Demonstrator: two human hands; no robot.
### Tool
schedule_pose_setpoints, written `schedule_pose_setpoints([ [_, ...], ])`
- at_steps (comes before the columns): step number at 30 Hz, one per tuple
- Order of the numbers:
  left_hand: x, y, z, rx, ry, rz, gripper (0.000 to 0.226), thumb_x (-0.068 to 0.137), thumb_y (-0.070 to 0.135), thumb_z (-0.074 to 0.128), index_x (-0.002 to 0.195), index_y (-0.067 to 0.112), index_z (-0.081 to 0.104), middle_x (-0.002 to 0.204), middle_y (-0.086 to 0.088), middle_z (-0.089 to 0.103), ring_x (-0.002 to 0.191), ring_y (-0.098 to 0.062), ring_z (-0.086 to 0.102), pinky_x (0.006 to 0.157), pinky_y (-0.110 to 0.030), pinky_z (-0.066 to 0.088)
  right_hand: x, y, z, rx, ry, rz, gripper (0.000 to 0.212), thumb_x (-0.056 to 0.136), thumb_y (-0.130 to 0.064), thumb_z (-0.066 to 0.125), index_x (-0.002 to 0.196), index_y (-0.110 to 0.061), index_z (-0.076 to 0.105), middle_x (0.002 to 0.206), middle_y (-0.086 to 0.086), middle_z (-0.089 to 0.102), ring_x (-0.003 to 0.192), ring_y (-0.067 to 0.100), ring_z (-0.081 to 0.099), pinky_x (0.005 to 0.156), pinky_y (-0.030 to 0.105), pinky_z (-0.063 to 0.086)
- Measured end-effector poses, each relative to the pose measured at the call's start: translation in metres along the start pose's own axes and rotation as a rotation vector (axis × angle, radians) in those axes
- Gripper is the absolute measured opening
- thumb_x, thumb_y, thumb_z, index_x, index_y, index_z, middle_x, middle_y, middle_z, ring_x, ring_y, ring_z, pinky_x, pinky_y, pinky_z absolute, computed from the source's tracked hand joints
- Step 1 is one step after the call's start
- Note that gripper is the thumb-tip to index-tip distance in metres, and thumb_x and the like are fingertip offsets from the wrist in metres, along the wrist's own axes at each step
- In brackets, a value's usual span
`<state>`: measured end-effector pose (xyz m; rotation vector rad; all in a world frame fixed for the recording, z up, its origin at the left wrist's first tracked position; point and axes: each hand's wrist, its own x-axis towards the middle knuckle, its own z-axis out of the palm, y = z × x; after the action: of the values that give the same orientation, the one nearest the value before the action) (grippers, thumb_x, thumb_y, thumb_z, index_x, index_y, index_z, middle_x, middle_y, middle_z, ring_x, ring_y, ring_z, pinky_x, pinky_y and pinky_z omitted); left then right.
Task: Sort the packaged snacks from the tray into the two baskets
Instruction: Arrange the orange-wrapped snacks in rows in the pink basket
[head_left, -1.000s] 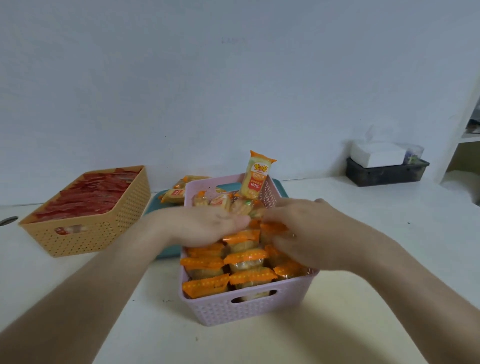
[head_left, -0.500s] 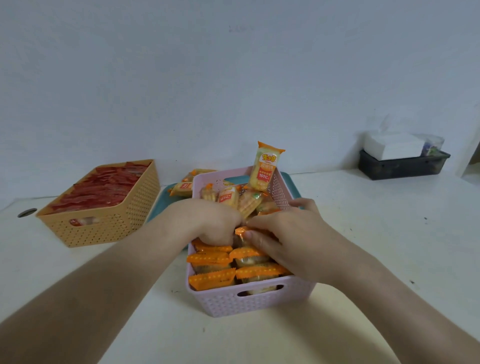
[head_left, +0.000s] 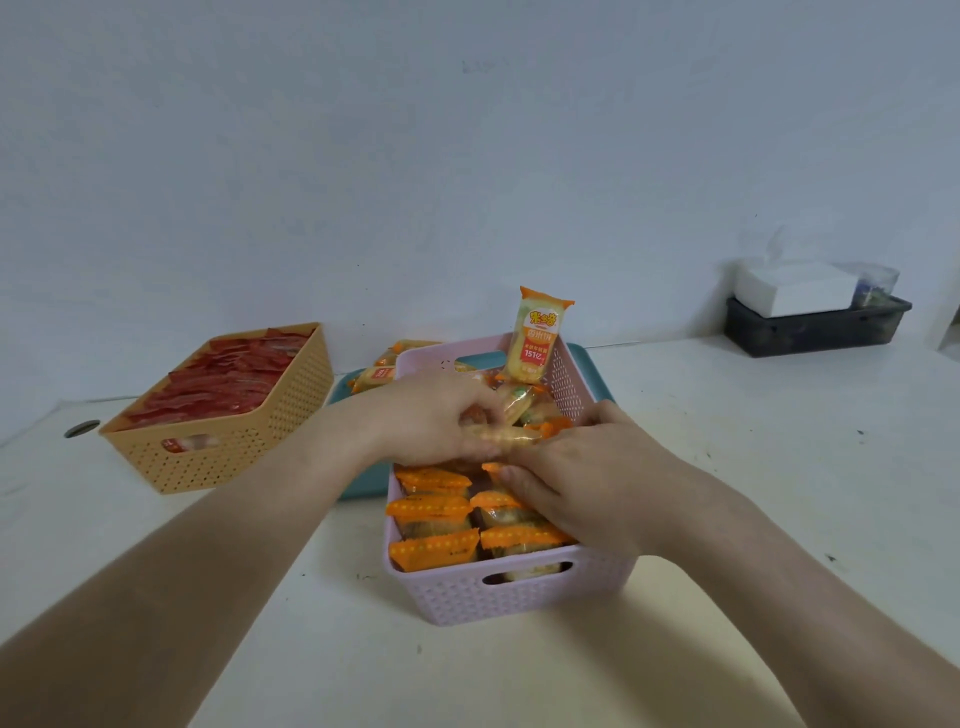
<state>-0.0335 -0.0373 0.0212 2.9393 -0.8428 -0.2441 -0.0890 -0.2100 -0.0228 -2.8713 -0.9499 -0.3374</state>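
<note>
Both my hands down in the pink basket (head_left: 498, 592), pressing on the orange-edged snack packs (head_left: 434, 548).

My left hand (head_left: 431, 415) has its fingers closed on a clear-wrapped pack (head_left: 506, 439), blurred, print unreadable. My right hand (head_left: 582, 480) lies flat on the rows, fingers together; I cannot tell whether it grips anything. One upright pack (head_left: 537, 335) leans on the far wall, yellow characters and "151" legible. Teal tray (head_left: 363, 483) mostly hidden behind the basket, a few packs still on it. Tan basket (head_left: 234, 447) on the left of the tabletop (head_left: 753, 467) holds red packets (head_left: 223, 382).
</note>
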Motion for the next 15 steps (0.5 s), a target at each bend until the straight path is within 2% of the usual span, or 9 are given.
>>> schedule_pose_setpoints([
  [3, -0.011, -0.002, -0.004, -0.035, 0.098, 0.010, 0.034, 0.078, 0.038, 0.074, 0.110, 0.035, 0.064, 0.095, 0.018, 0.055, 0.089, -0.005, 0.053, 0.076, -0.025, 0.043, 0.001, 0.000, 0.002, -0.012, -0.011, -0.005, 0.048, 0.100, -0.050, 0.013, 0.109, -0.031, 0.056, 0.101, -0.009, 0.066, 0.099, 0.013, 0.057, 0.092, 0.033, 0.023],
  [5, -0.021, -0.002, -0.006, -0.010, 0.178, -0.003, 0.039, 0.072, 0.034, 0.079, 0.106, 0.038, 0.062, 0.096, 0.017, 0.056, 0.087, -0.006, 0.053, 0.072, -0.025, 0.044, 0.001, 0.001, 0.004, 0.018, 0.032, 0.019, 0.055, 0.095, -0.059, 0.007, 0.110, -0.034, 0.054, 0.106, -0.014, 0.063, 0.103, 0.008, 0.056, 0.091, 0.032, 0.024],
  [7, -0.030, -0.005, -0.008, -0.042, 0.197, -0.017, 0.036, 0.072, 0.021, 0.076, 0.099, 0.039, 0.061, 0.094, 0.018, 0.058, 0.083, 0.000, 0.054, 0.068, -0.019, 0.044, 0.000, 0.002, 0.005, 0.068, 0.059, 0.044, 0.063, 0.086, -0.066, 0.000, 0.113, -0.035, 0.049, 0.109, -0.016, 0.059, 0.103, 0.006, 0.054, 0.094, 0.032, 0.030],
  [9, -0.037, -0.007, -0.009, -0.042, 0.117, -0.042, 0.038, 0.076, 0.005, 0.063, 0.092, 0.040, 0.062, 0.086, 0.021, 0.058, 0.077, 0.005, 0.054, 0.061, -0.010, 0.038, -0.002, 0.002, 0.006, 0.119, 0.086, 0.067, 0.058, 0.088, -0.068, 0.004, 0.114, -0.034, 0.043, 0.108, -0.015, 0.055, 0.102, 0.008, 0.054, 0.096, 0.034, 0.033],
  [11, -0.039, -0.006, -0.007, -0.119, 0.048, -0.033, 0.047, 0.078, -0.003, 0.053, 0.089, 0.043, 0.061, 0.091, 0.020, 0.062, 0.086, 0.002, 0.059, 0.070, -0.013, 0.046, -0.003, 0.002, 0.005, 0.155, 0.114, 0.081, 0.051, 0.090, -0.066, 0.011, 0.116, -0.033, 0.040, 0.109, -0.013, 0.052, 0.100, 0.009, 0.053, 0.094, 0.033, 0.036],
  [12, -0.038, -0.005, -0.005, -0.202, 0.040, -0.020, 0.049, 0.081, -0.004, 0.053, 0.090, 0.044, 0.061, 0.097, 0.017, 0.065, 0.093, 0.000, 0.061, 0.079, -0.020, 0.052, -0.004, 0.002, 0.004, 0.175, 0.138, 0.078, 0.050, 0.091, -0.065, 0.013, 0.117, -0.032, 0.041, 0.110, -0.013, 0.051, 0.100, 0.009, 0.053, 0.092, 0.032, 0.038],
  [13, -0.037, -0.004, -0.003, -0.274, 0.056, -0.011, 0.047, 0.084, -0.003, 0.055, 0.092, 0.044, 0.060, 0.100, 0.014, 0.068, 0.097, -0.001, 0.063, 0.085, -0.026, 0.054, -0.004, 0.001, 0.003, 0.197, 0.166, 0.074, 0.048, 0.092, -0.062, 0.016, 0.118, -0.030, 0.042, 0.111, -0.012, 0.051, 0.100, 0.010, 0.052, 0.089, 0.033, 0.040],
  [15, -0.034, -0.001, 0.004, -0.275, 0.088, 0.007, 0.036, 0.089, 0.006, 0.059, 0.099, 0.040, 0.062, 0.101, 0.012, 0.069, 0.098, -0.002, 0.064, 0.089, -0.027, 0.053, -0.005, 0.000, 0.001, 0.257, 0.220, 0.085, 0.036, 0.098, -0.051, 0.028, 0.118, -0.027, 0.045, 0.113, -0.011, 0.052, 0.100, 0.011, 0.052, 0.084, 0.033, 0.043],
])
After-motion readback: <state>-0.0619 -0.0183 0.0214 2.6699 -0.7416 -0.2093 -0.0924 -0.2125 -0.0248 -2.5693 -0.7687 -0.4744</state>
